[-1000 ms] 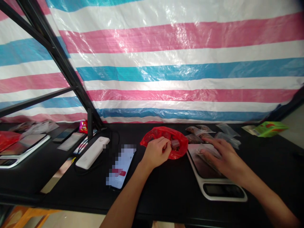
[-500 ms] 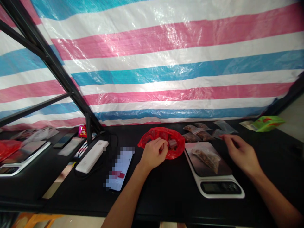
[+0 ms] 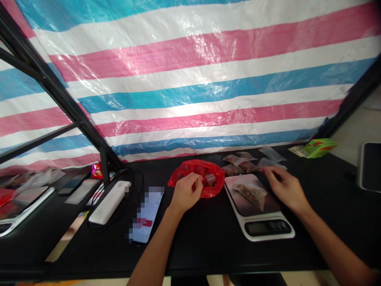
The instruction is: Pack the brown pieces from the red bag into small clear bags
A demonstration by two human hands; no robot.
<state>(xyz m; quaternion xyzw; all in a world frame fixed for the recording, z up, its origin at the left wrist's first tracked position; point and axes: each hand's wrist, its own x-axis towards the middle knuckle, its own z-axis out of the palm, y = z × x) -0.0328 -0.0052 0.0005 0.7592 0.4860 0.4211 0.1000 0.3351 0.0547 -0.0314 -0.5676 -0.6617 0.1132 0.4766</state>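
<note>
A striped tarp (image 3: 190, 71) rises behind the black table (image 3: 202, 250). The view has swung rightward over the last second, so a dark-faced device (image 3: 370, 167) now shows at the right edge. On the table stands a white-rimmed scale (image 3: 250, 232), its display toward the person. Just left of it lies the red bag (image 3: 220, 188), open-mouthed, with small packets inside.

The left hand (image 3: 187, 192) stays at the near rim of the red bag, its fingers closed on the plastic. The right hand (image 3: 284, 190), which a second ago covered the scale, is now beside the plate on its right. Its fingers are half curled, tips beside the clear bags (image 3: 272, 155); I cannot tell whether they pinch one.

Uncovered now, the filled packet (image 3: 251, 194) rests on the scale plate, brown pieces showing through clear film. Its long axis runs aslant, from far left to near right, and a pointed corner aims toward the display. It lies left of the right fingers, apart from them, and well apart from the left fingers. Beyond the scale's far edge are similar brown packets (image 3: 239, 161).
</note>
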